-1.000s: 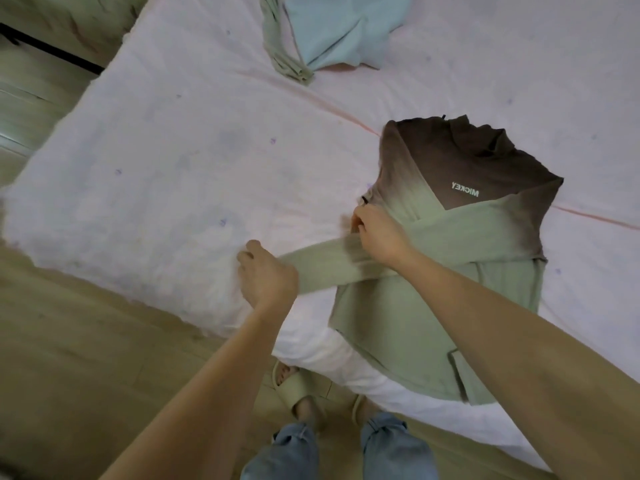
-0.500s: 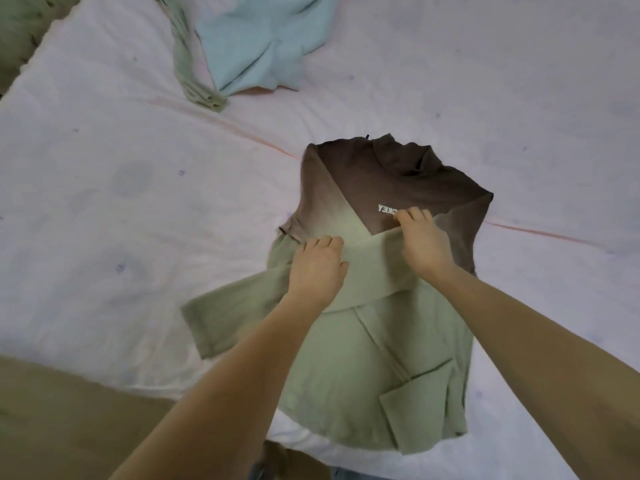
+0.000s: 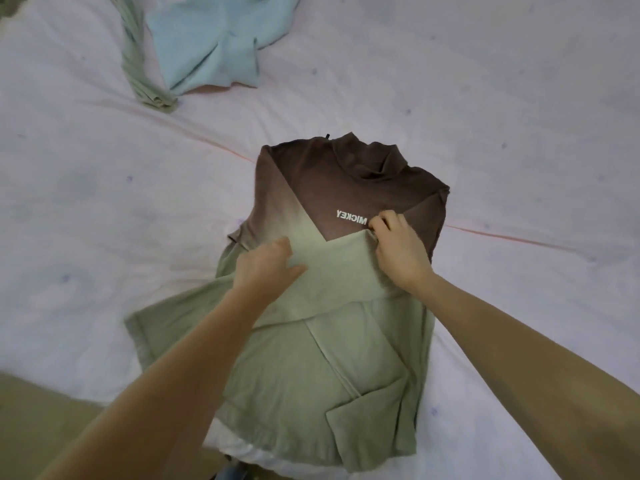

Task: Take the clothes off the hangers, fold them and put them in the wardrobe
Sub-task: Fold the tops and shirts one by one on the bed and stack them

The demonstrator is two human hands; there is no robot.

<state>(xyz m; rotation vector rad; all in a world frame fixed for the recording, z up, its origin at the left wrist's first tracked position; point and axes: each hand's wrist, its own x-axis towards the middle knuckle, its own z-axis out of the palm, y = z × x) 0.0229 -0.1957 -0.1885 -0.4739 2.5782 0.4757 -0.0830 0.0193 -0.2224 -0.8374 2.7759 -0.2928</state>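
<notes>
A brown-to-green long-sleeved top [image 3: 346, 188] with the word MICKEY lies flat on the bed, collar away from me. One green sleeve [image 3: 332, 282] is folded across its chest, and its cuff end [image 3: 156, 334] sticks out at the lower left. My left hand [image 3: 266, 268] lies flat on the sleeve near the top's left edge, fingers straight. At the sleeve's upper edge, just under the lettering, my right hand [image 3: 398, 251] pinches the fabric with curled fingers.
The pale pink bed sheet [image 3: 519, 116] fills most of the view. A light blue garment [image 3: 211, 39] and a green garment [image 3: 145, 81] lie crumpled at the far left. The bed's near edge and the wooden floor [image 3: 45, 420] show at the lower left.
My left hand let go of the sleeve's cuff and moved right onto the sleeve over the chest. My right hand shifted right to the sleeve's upper edge. The camera moved closer over the bed.
</notes>
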